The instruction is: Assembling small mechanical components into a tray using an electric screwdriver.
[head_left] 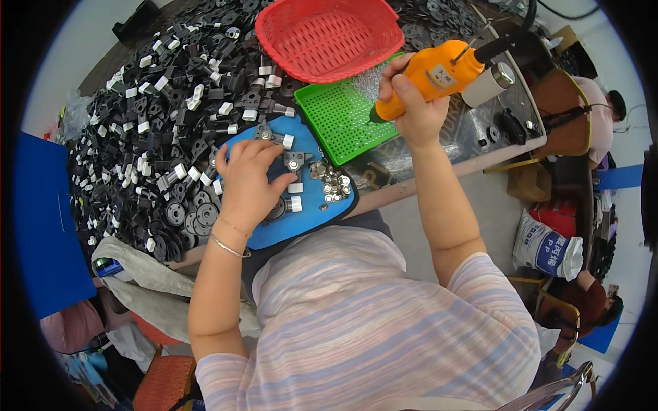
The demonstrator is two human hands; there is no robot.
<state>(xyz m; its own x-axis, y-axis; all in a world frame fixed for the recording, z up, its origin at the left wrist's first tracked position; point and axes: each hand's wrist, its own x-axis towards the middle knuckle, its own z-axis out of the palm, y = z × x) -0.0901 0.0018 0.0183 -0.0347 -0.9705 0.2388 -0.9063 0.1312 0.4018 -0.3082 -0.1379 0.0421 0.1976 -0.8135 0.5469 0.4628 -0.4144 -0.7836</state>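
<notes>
My right hand is wrapped round an orange electric screwdriver, whose dark tip points down-left over a shallow green perforated basket. Small shiny pieces, too fine to name, lie in the basket's far part. Over a blue mat my left hand has its fingers curved and apart. Close to its thumb and fingers is a black plastic part with a white end. Similar black parts lie around the hand; whether its fingertips touch one I cannot tell. Several small round metal pieces are heaped on the mat's right side.
A big pile of black and white plastic parts covers the table's left. Behind the green basket stands a red woven basket. A pale flask stands right of the screwdriver. Grey cloth hangs at the near left edge. Other people sit farther right.
</notes>
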